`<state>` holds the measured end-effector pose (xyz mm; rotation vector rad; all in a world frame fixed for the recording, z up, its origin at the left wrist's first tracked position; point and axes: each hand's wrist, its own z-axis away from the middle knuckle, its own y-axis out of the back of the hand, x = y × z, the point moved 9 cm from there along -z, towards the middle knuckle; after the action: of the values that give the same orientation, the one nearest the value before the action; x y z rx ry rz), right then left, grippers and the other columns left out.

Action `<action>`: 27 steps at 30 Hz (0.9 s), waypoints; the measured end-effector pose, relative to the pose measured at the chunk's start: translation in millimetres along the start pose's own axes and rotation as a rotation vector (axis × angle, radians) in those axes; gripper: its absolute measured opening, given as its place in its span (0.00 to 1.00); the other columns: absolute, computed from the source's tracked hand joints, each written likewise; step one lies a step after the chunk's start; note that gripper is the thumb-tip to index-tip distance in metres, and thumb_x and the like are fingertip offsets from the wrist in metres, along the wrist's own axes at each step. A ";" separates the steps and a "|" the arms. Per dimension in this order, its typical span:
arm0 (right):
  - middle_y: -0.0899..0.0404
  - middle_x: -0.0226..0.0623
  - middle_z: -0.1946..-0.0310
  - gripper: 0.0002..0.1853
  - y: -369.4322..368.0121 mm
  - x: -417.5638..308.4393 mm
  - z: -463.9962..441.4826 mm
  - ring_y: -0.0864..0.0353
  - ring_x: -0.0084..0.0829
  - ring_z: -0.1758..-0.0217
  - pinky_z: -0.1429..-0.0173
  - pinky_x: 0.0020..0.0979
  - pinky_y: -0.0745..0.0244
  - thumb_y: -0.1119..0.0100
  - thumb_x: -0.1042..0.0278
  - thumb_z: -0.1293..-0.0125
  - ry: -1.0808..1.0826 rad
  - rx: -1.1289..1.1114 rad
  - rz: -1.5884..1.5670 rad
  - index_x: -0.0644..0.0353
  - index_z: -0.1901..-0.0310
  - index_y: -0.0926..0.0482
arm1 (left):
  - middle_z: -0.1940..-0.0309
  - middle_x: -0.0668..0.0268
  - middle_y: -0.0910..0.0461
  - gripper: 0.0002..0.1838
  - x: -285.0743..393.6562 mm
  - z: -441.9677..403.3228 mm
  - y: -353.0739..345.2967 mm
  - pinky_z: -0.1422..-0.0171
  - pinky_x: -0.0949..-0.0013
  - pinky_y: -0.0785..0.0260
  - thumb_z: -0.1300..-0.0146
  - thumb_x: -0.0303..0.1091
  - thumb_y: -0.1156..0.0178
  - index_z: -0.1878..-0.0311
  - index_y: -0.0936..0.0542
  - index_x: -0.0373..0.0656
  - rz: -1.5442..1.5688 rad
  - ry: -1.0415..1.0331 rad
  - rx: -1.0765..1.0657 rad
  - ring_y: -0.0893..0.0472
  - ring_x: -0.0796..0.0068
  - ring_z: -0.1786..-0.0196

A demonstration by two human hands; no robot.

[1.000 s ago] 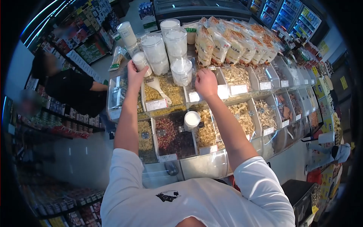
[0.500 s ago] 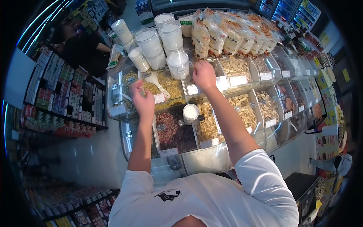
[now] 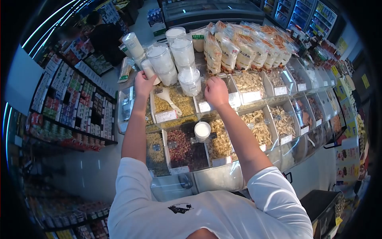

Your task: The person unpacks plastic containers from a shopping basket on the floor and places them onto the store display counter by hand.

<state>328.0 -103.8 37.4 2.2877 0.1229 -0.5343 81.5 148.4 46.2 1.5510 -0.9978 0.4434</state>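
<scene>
My left hand (image 3: 144,84) is closed around the lower part of a narrow white-filled jar (image 3: 147,67) at the back left of the bulk-food display. Curled fingers keep my right hand (image 3: 217,92) closed at the lid of a bin in the upper row; whatever they grip is hidden. Just left of it stands a clear round tub (image 3: 189,82) with white contents. Taller stacked tubs (image 3: 160,57) rise between my hands. A white scoop (image 3: 169,100) lies over the yellow goods bin. One white-topped jar (image 3: 202,130) stands on the lower row, between my forearms.
Packed bags (image 3: 242,51) stand along the back of the display. Bins of dried slices (image 3: 249,83) and a bin of reddish pieces (image 3: 180,145) fill the rows. A person (image 3: 105,40) in dark clothes is beyond the left shelves (image 3: 75,105). Drinks fridges (image 3: 314,20) line the back right.
My left hand has moved from above the yellow goods bin up and away to the narrow jar, and closed on it. My right hand stays at the bin lid. The view has shifted slightly.
</scene>
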 end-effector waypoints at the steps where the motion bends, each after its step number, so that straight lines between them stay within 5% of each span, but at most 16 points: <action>1: 0.21 0.44 0.64 0.03 1.5 -0.8 0.5 0.23 0.47 0.53 0.46 0.46 0.26 0.40 0.74 0.46 0.014 0.016 0.001 0.62 0.69 0.20 | 0.49 0.52 0.19 0.33 -3.7 -0.6 -1.2 0.40 0.61 0.26 0.49 0.36 0.22 0.44 0.26 0.33 0.034 -0.004 0.032 0.18 0.59 0.47; 9: 0.21 0.42 0.66 0.02 5.3 -5.0 -1.5 0.22 0.47 0.56 0.49 0.45 0.25 0.40 0.77 0.48 0.040 0.076 0.002 0.61 0.72 0.23 | 0.46 0.54 0.19 0.34 -14.7 -5.4 -7.1 0.38 0.64 0.27 0.50 0.34 0.22 0.43 0.26 0.33 0.234 0.021 -0.097 0.18 0.64 0.44; 11: 0.21 0.42 0.67 0.02 4.8 -4.9 -0.2 0.22 0.47 0.56 0.49 0.45 0.25 0.39 0.77 0.48 0.048 0.077 0.001 0.61 0.72 0.23 | 0.47 0.55 0.18 0.34 -9.0 -9.5 0.8 0.39 0.64 0.26 0.52 0.34 0.21 0.43 0.26 0.33 0.251 -0.168 0.021 0.18 0.64 0.44; 27: 0.20 0.43 0.65 0.02 2.2 -6.9 -0.6 0.22 0.48 0.55 0.48 0.46 0.25 0.39 0.76 0.48 0.056 0.058 0.013 0.62 0.71 0.21 | 0.43 0.52 0.20 0.44 -19.8 -32.9 -30.7 0.34 0.64 0.28 0.55 0.36 0.20 0.35 0.31 0.32 0.214 -0.107 -0.251 0.20 0.61 0.39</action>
<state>322.4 -104.4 42.1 2.3594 0.1207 -0.4730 102.7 184.7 20.7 1.2584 -1.2596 0.3701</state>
